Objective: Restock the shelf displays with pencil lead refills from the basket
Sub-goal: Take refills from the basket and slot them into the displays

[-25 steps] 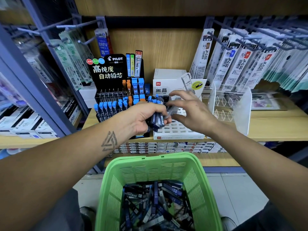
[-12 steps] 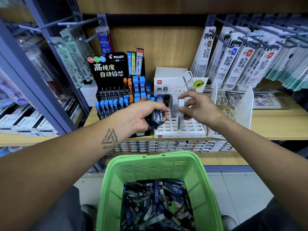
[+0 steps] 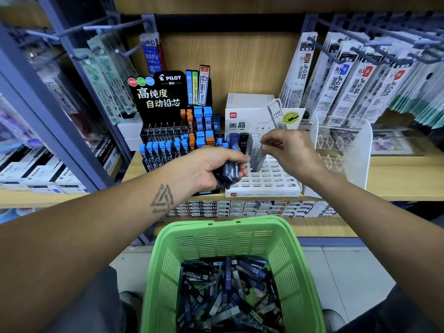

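Left hand (image 3: 206, 168) grips spare refills (image 3: 231, 169); right hand (image 3: 286, 150) pinches one clear refill (image 3: 258, 156) — best kept upright entering the white tray (image 3: 271, 186) at twelve o'clock of the basket (image 3: 223, 239).

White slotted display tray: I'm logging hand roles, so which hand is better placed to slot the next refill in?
Right. The right hand is over the white slotted display tray, pinching a clear refill case there; the left hand grips a bundle of dark refill cases.

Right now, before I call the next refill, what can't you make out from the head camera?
- How many refills the left hand grips: its fingers cover the bundle.
- Whether the clear refill at the right hand is seated: the slot in the white tray is hidden.
- Basket contents: the bottom edge cuts them off.
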The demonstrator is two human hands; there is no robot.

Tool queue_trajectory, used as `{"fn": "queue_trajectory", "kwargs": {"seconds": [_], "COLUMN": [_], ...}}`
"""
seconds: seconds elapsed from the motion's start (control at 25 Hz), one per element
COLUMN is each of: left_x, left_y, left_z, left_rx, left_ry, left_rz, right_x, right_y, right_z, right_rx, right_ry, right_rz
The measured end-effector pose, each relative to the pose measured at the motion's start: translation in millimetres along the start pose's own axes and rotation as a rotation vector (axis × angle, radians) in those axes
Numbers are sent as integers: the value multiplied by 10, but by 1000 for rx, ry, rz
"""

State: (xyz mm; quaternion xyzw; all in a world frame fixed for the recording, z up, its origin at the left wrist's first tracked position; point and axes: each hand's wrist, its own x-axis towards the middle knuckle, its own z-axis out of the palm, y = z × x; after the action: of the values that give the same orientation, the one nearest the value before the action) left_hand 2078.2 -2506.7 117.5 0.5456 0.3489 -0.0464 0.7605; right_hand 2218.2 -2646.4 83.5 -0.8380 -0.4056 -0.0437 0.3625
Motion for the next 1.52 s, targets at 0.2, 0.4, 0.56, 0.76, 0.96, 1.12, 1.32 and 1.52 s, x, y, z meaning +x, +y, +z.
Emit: {"fn": "queue_trajectory", "kwargs": {"seconds": [0.2, 0.4, 0.56, 0.76, 0.96, 1.12, 1.32, 1.52], "left_x": [6, -22, -59, -112, -154, -154, -110, -78], "left_y": [-15, -3, 3, 8, 14, 15, 26, 69], "left_z": [-6, -9, -20, -12, -47, -30, -22, -53], "left_rx": [-54, -91, -105, -124, -157, -151, -226, -169], "left_ry": [-6, -55, -91, -152, -191, -179, -128, -86], "left_rz": [14, 46, 58, 47, 25, 39, 91, 72], "right_x": [31, 7, 37, -3, 42, 15, -24, 7], "right_y": [31, 52, -106, -355, -226, -203, -163, -177], "right_z": [20, 106, 60, 74, -7, 46, 42, -34], "right_rx": [-63, -246, 62, 890, 1121, 733, -220, 142], "right_ry": [-36, -56, -50, -303, -192, -215, -200, -137], "right_rz": [-140, -263, -34, 444, 602, 326, -465, -90]}}
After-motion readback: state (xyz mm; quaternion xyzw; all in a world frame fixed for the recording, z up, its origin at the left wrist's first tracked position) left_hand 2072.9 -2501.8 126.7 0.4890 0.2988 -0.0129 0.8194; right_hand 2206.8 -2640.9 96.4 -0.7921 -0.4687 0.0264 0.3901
